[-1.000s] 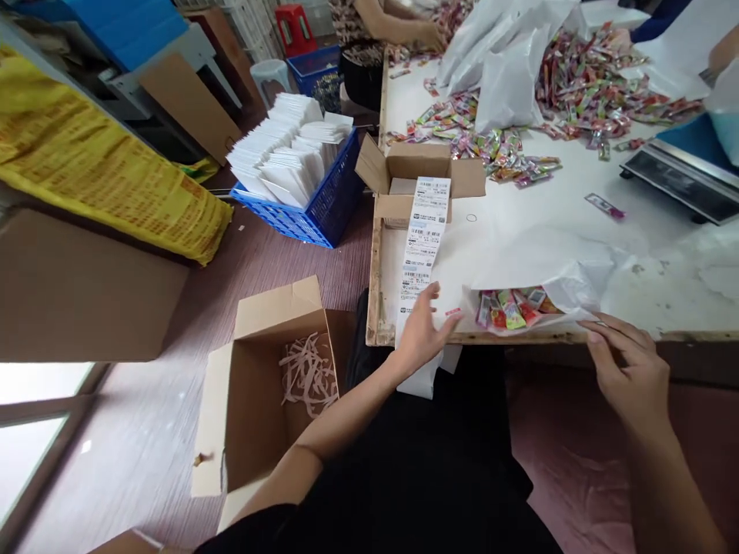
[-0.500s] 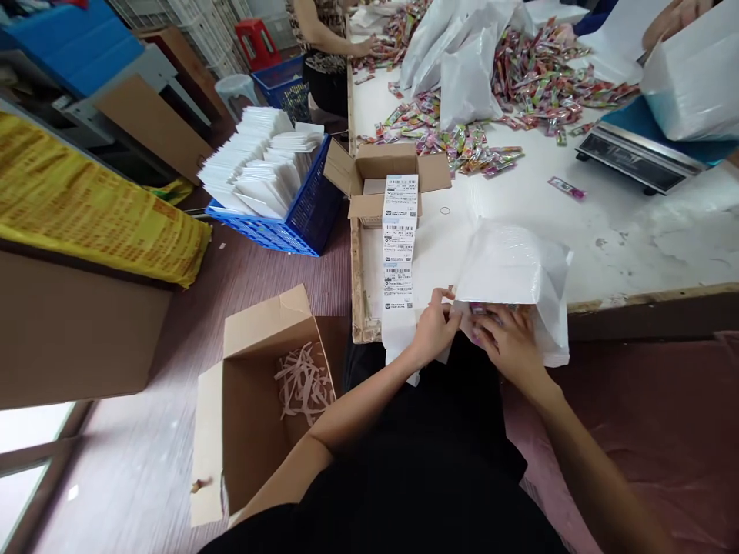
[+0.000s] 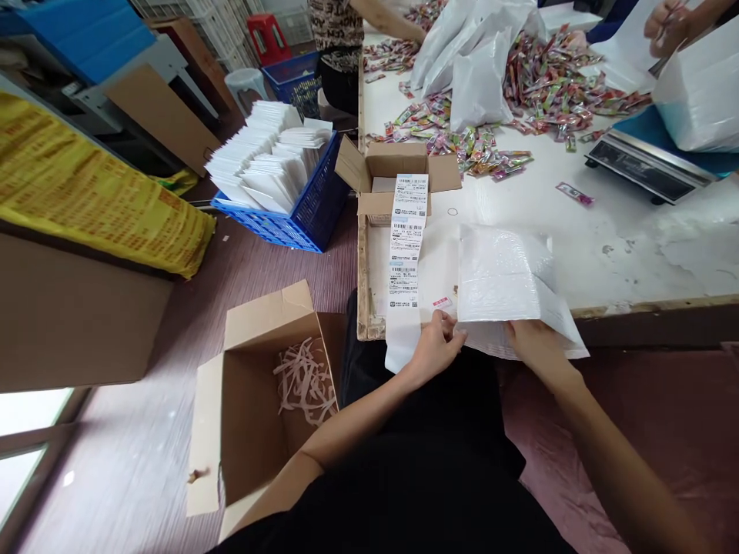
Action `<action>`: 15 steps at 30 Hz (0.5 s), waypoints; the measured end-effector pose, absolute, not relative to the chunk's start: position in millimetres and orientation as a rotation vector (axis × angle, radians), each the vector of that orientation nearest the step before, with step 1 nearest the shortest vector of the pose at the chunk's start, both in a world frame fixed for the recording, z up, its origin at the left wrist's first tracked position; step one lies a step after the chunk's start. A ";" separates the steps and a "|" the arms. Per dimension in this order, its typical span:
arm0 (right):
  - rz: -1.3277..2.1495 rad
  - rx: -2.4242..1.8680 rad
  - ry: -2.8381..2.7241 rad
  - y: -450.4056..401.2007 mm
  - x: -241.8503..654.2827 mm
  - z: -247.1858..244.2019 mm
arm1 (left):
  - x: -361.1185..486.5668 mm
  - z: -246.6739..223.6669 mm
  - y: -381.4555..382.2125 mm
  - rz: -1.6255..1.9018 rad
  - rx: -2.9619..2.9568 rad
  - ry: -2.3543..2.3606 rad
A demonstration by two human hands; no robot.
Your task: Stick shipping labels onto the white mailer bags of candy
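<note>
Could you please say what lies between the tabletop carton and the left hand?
The head view shows a label strip and a small reddish slip.

Tabletop: white, scuffed, wooden edge looks kinda beat up on my feed
Floor: streaky purplish-brown, left of the tabletop
Red stool: behind a pale stool, off the left edge's far end

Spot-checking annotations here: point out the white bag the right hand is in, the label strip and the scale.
White bag (image 3: 497, 273): head view, middle of its upper face.
Label strip (image 3: 405, 271): head view, printed face, about mid-length.
Scale (image 3: 640, 166): head view, dark front panel.
</note>
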State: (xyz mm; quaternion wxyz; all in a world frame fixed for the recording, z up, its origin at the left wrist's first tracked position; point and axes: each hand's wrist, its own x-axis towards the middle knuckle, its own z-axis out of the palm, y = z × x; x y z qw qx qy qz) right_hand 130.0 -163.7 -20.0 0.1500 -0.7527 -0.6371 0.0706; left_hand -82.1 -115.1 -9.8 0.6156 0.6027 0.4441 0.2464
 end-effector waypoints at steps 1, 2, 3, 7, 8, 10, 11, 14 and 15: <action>0.224 -2.120 -1.836 -170.5 118.3 -17.7 | -82.7 -9.5 -114.3 0.584 1.407 1.036; 0.278 -2.047 -1.833 -176.3 106.4 -14.9 | -83.0 -9.2 -113.3 0.603 1.425 1.047; 0.368 -1.954 -1.813 -180.3 95.0 -11.8 | -83.2 -9.0 -112.0 0.617 1.439 1.050; 0.822 -1.668 -1.555 -179.5 64.2 -3.4 | -83.0 -10.2 -105.6 0.600 1.435 0.986; 0.895 -1.661 -1.494 -176.4 60.9 -3.1 | -83.1 -11.2 -104.2 0.588 1.422 0.971; 1.001 -1.665 -1.426 -169.6 58.0 -4.2 | -83.7 -14.1 -102.0 0.572 1.387 0.952; 1.040 -1.665 -1.418 -166.4 57.6 -4.9 | -83.9 -15.6 -101.3 0.566 1.367 0.945; 1.016 -1.667 -1.483 -163.5 58.6 -3.6 | -84.6 -19.1 -99.6 0.567 1.323 0.932; 0.957 -1.667 -1.523 -167.2 60.8 -0.7 | -85.0 -19.6 -99.0 0.570 1.314 0.934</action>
